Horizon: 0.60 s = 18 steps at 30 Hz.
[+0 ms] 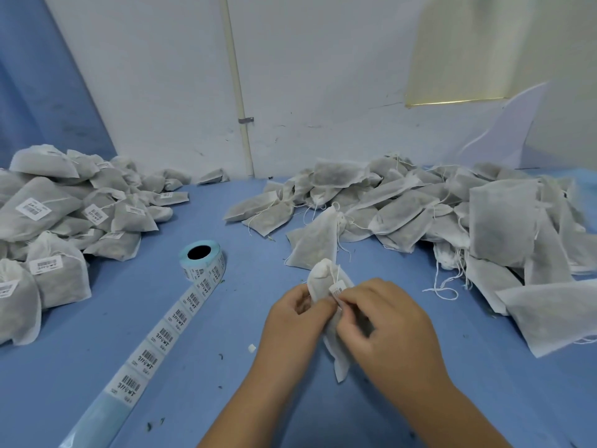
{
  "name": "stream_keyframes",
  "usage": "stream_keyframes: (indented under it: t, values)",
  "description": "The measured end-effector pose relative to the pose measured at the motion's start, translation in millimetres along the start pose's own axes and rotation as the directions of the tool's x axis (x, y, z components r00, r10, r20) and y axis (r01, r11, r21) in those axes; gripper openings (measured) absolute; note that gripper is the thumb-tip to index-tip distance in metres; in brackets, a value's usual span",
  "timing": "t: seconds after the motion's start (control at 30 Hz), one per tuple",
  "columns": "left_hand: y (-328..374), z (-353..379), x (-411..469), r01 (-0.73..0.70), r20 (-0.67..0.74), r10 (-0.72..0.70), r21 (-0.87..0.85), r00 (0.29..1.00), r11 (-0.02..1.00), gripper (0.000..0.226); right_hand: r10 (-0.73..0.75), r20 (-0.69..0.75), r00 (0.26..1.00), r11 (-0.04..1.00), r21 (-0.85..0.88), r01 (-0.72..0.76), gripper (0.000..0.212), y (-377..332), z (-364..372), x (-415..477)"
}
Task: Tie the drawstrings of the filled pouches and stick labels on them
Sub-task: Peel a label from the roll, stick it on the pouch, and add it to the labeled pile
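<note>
Heaped at the far left of the blue table (97, 350): a pile of labelled pouches (64, 221), too many to count, with barcode stickers in view on at least six.

Just right of that, one label roll (203, 258), dark core hole turned upward. Trailing from it toward the near-left edge, one unrolled strip (161, 337) with at least six printed labels, then bare blue backing. Further right, one small white scrap (251, 348) on the table.

Then the left hand (290, 321), fingers curled, gripping the left side of the held pouch (318, 279). Only one pouch in the hands, up off the table at near centre. Long axis running away from the person, gathered neck pointing toward the wall, bottom corner pointing back at the person. One barcode label (337, 291) on its upper part.

Next, the right hand (387, 324), thumb and forefinger pinched on the held pouch right at that label, other fingers curled.

Just beyond the hands, one tied pouch (318, 240) lying by itself, neck pointing away. Behind and to the far right, an unlabelled pile (452, 205), too many to count, with loose strings trailing.
</note>
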<state>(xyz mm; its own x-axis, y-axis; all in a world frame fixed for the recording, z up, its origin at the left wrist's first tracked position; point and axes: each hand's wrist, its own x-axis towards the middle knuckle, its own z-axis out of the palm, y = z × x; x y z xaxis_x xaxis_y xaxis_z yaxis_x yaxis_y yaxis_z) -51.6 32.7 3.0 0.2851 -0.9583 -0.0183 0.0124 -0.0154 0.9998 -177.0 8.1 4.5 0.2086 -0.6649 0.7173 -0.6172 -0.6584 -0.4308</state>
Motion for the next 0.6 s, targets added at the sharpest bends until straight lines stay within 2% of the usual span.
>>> stream_keyframes:
  t: [0.13, 0.27, 0.37, 0.47, 0.53, 0.6]
  values:
    - [-0.2, -1.5, 1.4, -0.001, 0.049, 0.001, 0.010, 0.999, 1.000, 0.032, -0.022, 0.035, 0.999, 1.000, -0.015, 0.022, 0.022, -0.8, -3.5, 1.2]
    - [-3.0, -3.2, 2.1, 0.008, 0.013, -0.008, 0.015, 1.000, 1.000, 0.020, -0.070, 0.169, 0.983, 0.997, 0.001, 0.071, 0.025, -1.9, -4.2, 1.1]
    - [0.3, -3.8, 3.1, 0.082, -0.015, -0.084, -0.080, 0.996, 0.993, 0.018, -0.085, 0.260, 0.962, 0.996, -0.011, 0.091, 0.021, -0.9, -4.2, 0.9]
    - [-1.8, -5.2, 4.2, 0.059, 0.039, -0.056, -0.074, 0.998, 0.995, 0.040, -0.111, 0.346, 0.931, 0.993, 0.015, 0.113, 0.022, 2.0, -5.3, 1.5]
    - [-5.0, -6.9, 3.6, 0.017, 0.053, -0.015, -0.039, 0.999, 0.999, 0.034, -0.102, 0.349, 0.931, 0.989, 0.136, 0.058, 0.017, 2.9, -5.9, 2.2]
    - [-6.5, -9.7, 3.6, -0.002, 0.055, 0.003, -0.017, 0.998, 1.000, 0.024, 0.053, 0.286, 0.957, 0.935, 0.323, -0.148, 0.010, 2.3, -5.7, 4.4]
